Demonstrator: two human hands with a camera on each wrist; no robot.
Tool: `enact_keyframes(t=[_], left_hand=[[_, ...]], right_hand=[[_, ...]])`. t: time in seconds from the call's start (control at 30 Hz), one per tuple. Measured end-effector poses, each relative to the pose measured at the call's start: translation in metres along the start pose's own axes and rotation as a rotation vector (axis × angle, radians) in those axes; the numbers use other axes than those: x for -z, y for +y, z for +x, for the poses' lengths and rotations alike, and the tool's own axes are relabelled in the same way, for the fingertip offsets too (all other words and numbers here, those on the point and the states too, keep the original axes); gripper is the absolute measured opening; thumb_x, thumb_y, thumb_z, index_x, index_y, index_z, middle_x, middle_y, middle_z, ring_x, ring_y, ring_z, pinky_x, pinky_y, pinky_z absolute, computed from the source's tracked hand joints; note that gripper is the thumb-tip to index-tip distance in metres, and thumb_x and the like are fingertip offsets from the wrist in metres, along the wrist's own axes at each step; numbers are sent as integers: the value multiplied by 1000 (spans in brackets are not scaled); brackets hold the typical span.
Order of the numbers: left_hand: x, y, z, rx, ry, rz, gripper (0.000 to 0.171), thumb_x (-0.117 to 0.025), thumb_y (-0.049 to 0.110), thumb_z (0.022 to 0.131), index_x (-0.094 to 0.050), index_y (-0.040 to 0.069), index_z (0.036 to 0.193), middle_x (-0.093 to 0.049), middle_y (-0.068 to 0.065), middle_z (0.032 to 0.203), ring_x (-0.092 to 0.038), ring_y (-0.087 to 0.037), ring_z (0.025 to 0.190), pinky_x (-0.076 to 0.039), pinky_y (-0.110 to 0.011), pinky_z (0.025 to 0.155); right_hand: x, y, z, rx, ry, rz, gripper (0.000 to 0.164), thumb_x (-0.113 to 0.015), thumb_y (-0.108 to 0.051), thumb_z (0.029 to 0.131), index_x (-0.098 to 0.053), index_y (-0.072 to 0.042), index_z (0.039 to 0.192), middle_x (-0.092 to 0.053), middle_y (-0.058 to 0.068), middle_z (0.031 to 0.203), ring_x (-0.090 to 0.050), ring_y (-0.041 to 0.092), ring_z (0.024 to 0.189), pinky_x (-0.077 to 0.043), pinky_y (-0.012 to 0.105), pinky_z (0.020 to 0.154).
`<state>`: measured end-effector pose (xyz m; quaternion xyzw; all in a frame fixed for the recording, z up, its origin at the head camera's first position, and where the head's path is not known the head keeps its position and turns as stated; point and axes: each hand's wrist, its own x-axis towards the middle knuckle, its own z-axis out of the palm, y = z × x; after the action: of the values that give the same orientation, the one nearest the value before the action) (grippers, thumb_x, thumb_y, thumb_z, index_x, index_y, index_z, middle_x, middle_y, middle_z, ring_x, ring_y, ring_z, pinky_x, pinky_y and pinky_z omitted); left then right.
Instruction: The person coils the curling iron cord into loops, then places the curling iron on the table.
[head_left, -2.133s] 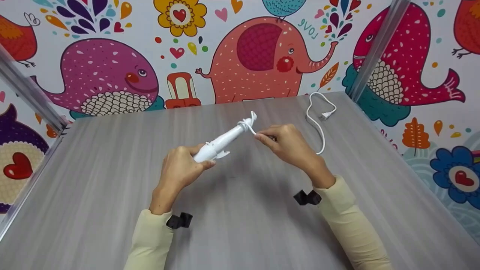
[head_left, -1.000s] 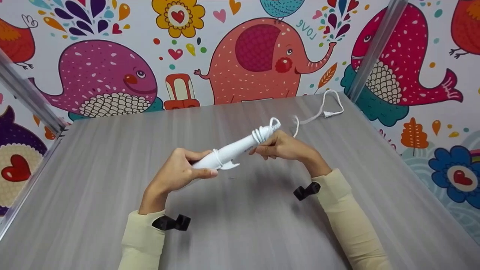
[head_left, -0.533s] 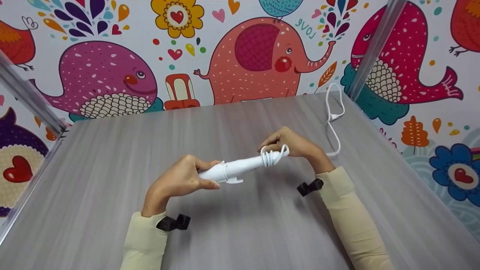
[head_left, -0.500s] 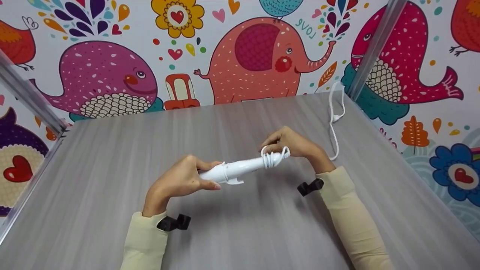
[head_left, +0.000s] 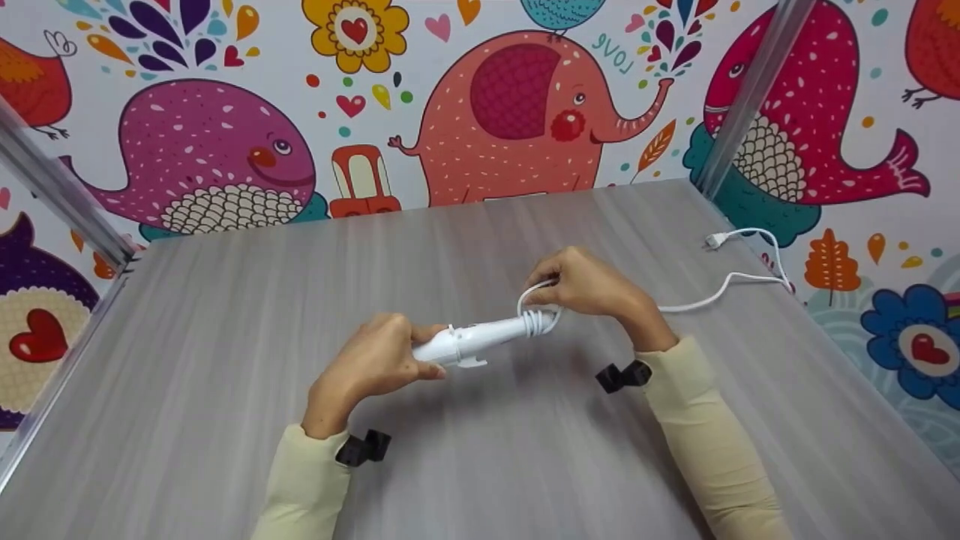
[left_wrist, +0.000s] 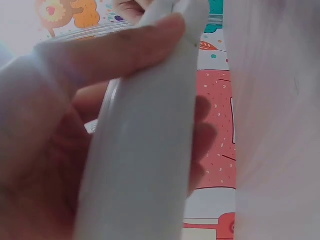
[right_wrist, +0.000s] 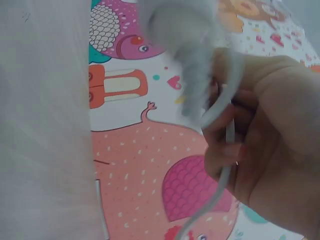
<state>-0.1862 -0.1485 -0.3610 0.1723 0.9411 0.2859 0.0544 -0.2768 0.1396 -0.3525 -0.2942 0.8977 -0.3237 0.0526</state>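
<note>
The left hand [head_left: 371, 364] gripped the wide end of a white appliance [head_left: 480, 339] held above the table [head_left: 187, 360], fingers curled round it. The right hand [head_left: 592, 285] pinched its white cord [head_left: 720, 289], apparently coiled around the narrow end; the plug [head_left: 714, 240] lay near the table's right edge.

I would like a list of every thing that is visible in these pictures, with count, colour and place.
appliance: one, white, long body, held above the table centre.
cord: one, white, several turns wound round the appliance's right end, the rest trailing right over the table edge.
plug: one, white, at the table's right edge.
table: one, grey wood grain.
wall pictures: colourful animals, behind and beside the table.
left hand: grips the appliance's left end.
right hand: pinches the cord at the coils.
sleeves: two, cream.
</note>
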Motion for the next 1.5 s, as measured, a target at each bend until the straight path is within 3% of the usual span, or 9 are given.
enact_keyframes(t=[0.13, 0.33, 0.57, 0.83, 1.07, 1.27, 1.4, 1.5], left_hand=[[-3, 5, 2, 41, 56, 40, 53, -90, 27, 72, -73, 14, 121, -77, -9, 111, -58, -17, 75, -44, -29, 65], [-6, 10, 4, 136, 172, 34, 56, -91, 30, 72, -73, 13, 122, -77, -10, 105, -63, -20, 76, -50, -33, 67], [-10, 11, 8, 176, 343, 6, 57, -91, 32, 70, -74, 9, 120, -77, -12, 106, -67, -24, 81, -52, -39, 69], [-13, 11, 8, 144, 474, -14, 57, -90, 32, 72, -73, 8, 121, -77, -13, 108, -71, -28, 84, -54, -45, 71], [-14, 10, 10, 136, 519, -38, 59, -89, 32, 75, -70, 8, 125, -76, -15, 108, -72, -30, 84, -56, -47, 73], [-6, 4, 11, 131, 558, -209, 60, -89, 29, 74, -69, 5, 125, -74, -16, 117, -72, -32, 92, -56, -49, 79], [3, -4, 10, 125, 517, -338, 59, -89, 27, 76, -68, 5, 126, -71, -13, 124, -70, -31, 99, -55, -49, 85], [9, -10, 8, 127, 469, -391, 57, -88, 27, 76, -68, 8, 126, -71, -12, 125, -68, -30, 101, -54, -46, 84]], right_hand=[[-3, -17, -4, -12, 67, -81, 19, -78, -24, 88, -81, -12, 102, -78, 4, 96, -65, 18, 81, -55, 31, 70], [-12, -32, -6, -31, 146, -120, 24, -71, -25, 94, -78, -11, 112, -76, 6, 96, -59, 18, 76, -51, 29, 67], [-20, -36, -2, -15, 269, 13, 26, -70, -19, 94, -76, -8, 117, -77, 9, 97, -64, 16, 75, -49, 25, 65], [-23, -37, 1, -22, 361, 129, 19, -70, -16, 94, -78, -4, 107, -76, 10, 85, -63, 15, 67, -52, 24, 62], [-26, -34, 4, -16, 382, 179, 19, -69, -21, 95, -78, -4, 97, -73, 9, 76, -64, 13, 60, -53, 23, 58], [-25, -29, 6, 36, 286, 262, 23, -62, -20, 99, -77, -4, 101, -73, 12, 76, -62, 14, 59, -53, 23, 56], [-27, -17, 12, 105, 208, 354, 24, -59, -18, 101, -76, -2, 105, -71, 18, 74, -60, 13, 58, -52, 23, 56], [-30, -7, 16, 143, 200, 428, 24, -57, -16, 101, -75, 0, 105, -66, 20, 71, -55, 10, 57, -49, 22, 55]])
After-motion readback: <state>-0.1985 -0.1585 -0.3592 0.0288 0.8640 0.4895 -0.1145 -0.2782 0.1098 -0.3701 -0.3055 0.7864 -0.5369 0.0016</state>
